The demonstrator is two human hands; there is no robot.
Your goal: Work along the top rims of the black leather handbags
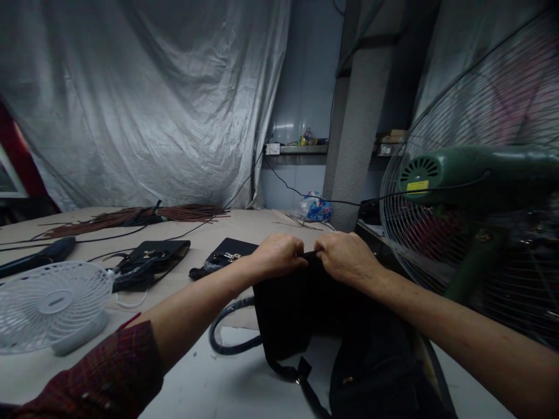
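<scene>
Much of the black bag (283, 317) is hard to make out: its dark panels merge into one another, its lower part runs out of the bottom of the view, and the right forearm covers some of its far side. The fingertips of both hands are partly lost against the dark edge, and the large green fan (463, 174) is cut off at the right.

The left arm reaches up and inward from the lower left, its plaid sleeve (109, 372) ending near the elbow; the right forearm slants in bare from the lower right. The left hand (282, 254) and right hand (347, 254) meet almost knuckle to knuckle, backs upward, with a small gap between them.

Each grip is pinched tight, thumb against curled fingers, on the bag's upper edge. The bag hangs below both grips, over the near part of the desk (248, 221), with a tubular handle (236, 349) looping out to the left. Two other black bags lie beyond the left forearm, near the small white fan (56, 302).
</scene>
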